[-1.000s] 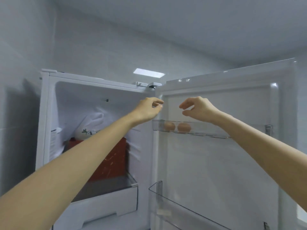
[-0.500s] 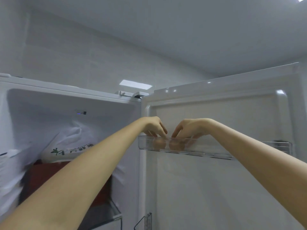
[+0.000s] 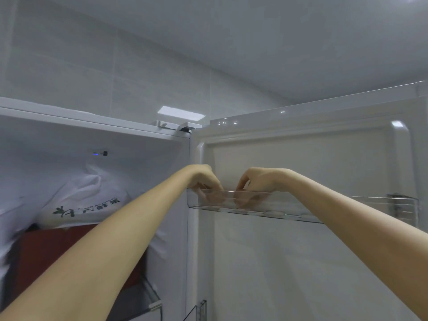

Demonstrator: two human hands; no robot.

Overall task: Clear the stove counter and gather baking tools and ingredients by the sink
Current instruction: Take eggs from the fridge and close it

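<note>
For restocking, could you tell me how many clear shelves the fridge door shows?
2: the upper shelf, which left hand and right hand reach into; the lower shelf, at the bottom edge. More may be hidden.

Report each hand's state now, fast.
Left hand: curled down into the clear plastic fridge-door shelf; a grip cannot be told.
Right hand: likewise curled into that shelf; cannot be told.

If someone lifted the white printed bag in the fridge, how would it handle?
The white printed bag looks floppy: its bunched, creased top would probably sag when lifted. It appears to slump on the red box, so it might slide off if pushed; weight is unclear.
</note>
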